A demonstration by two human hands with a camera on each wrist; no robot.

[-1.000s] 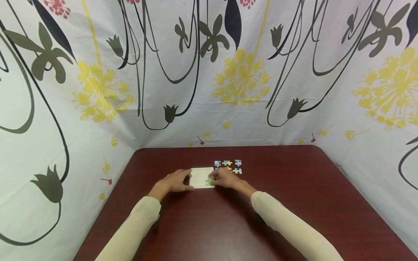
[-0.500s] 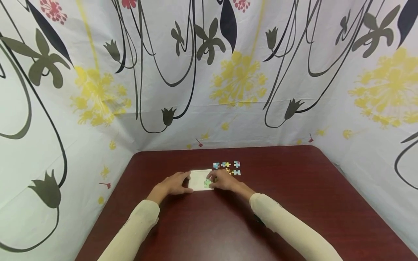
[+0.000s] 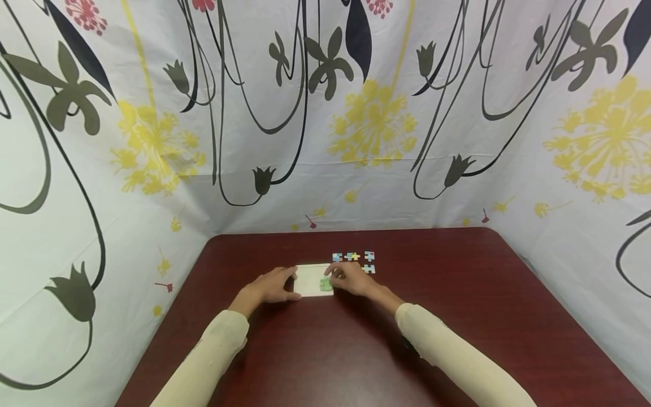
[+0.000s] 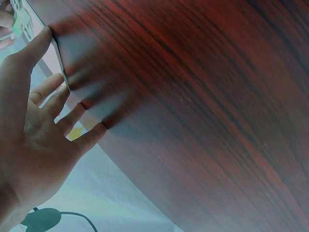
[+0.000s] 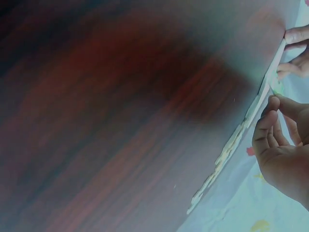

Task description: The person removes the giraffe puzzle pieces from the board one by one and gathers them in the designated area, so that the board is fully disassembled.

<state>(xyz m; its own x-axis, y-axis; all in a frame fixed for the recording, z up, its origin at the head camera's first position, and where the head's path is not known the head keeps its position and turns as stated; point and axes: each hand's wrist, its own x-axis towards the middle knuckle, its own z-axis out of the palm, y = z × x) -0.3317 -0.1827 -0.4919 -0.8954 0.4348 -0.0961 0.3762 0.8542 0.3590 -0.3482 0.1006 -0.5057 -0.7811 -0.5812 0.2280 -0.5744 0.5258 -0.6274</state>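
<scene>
A pale, shallow puzzle tray [image 3: 310, 274] lies flat on the table. My left hand [image 3: 272, 284] holds it at its left side; in the left wrist view the thumb [image 4: 38, 46] and fingertips [image 4: 59, 79] meet its edge. Green puzzle pieces [image 3: 325, 284] sit in the tray's right part. Over that side, my right hand [image 3: 352, 278] pinches a small puzzle piece between thumb and index finger; its green edge [image 5: 276, 91] shows by the fingertips in the right wrist view. The fingers hide most of this piece.
Several loose puzzle pieces [image 3: 352, 256] lie behind and right of the tray, some partly covered by the right hand. The dark red table [image 3: 325, 350] ends at a flower-patterned white cloth [image 3: 325, 186] at the back and sides.
My right hand has shifted slightly; its fingertips have drawn back toward the tray's right edge, showing more of the green pieces. The left hand stays at the tray's left side.
</scene>
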